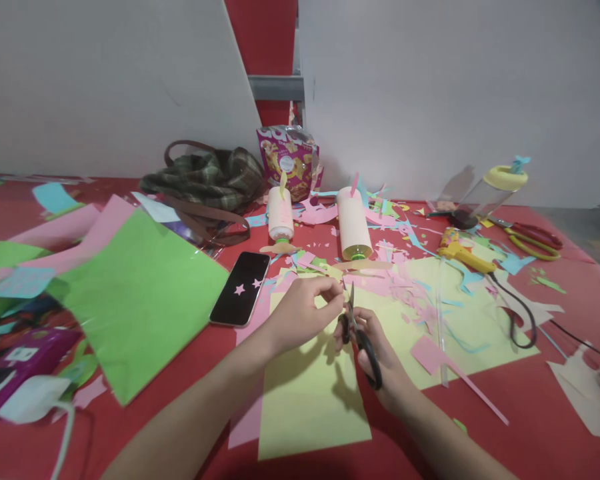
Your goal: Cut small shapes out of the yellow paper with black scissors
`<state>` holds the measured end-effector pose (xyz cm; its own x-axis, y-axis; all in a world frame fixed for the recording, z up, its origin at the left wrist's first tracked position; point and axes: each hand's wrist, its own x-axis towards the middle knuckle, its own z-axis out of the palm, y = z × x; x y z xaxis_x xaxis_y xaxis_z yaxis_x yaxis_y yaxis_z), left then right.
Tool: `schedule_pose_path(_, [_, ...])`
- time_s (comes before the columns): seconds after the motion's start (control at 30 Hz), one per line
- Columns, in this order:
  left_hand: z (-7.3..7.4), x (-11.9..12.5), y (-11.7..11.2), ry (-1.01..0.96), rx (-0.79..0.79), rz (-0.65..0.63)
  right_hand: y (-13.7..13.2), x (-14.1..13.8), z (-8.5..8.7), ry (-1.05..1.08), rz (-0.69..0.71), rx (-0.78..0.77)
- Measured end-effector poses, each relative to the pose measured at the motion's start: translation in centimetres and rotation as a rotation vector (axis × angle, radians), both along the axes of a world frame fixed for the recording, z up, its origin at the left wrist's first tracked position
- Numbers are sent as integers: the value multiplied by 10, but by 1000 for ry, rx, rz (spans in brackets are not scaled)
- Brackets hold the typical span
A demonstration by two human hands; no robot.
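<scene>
Forearms (195, 407) cut off below — right hand (386, 365) grips scissors (352, 320); left hand (304, 308) pinched — any contents indistinct.

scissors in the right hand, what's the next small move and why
Perhaps ease the left hand slightly back before any cut with the scissors: its pinching fingertips look very close to the blades, and the right hand grips the handles.

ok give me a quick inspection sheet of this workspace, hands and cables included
Surface: red tabletop, strewn with paper
Things in hand: scissors over a yellow sheet
Clutter: paper scraps; phone bearing two pink stars
Hands: right hand holds the scissors; left hand near the blades, contents unclear
Cables: black cord on the yellow tool; white cable, left
Surroundings: pale panels behind
</scene>
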<state>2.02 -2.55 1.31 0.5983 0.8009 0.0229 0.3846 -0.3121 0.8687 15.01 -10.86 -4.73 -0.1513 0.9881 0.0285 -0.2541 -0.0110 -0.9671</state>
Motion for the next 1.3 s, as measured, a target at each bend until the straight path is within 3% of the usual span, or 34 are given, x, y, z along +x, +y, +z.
schedule_pose_path(0.37, [-1, 5, -5, -9, 8, 53, -1, -1, 0, 5, -5, -27])
schedule_pose_path(0.7, [-4, 9, -13, -84, -93, 120, 0, -1, -1, 10, -39, -21])
schedule_pose_path(1.3, [-7, 12, -14, -121, -123, 134, -1, 0, -2, 19, -78, -9])
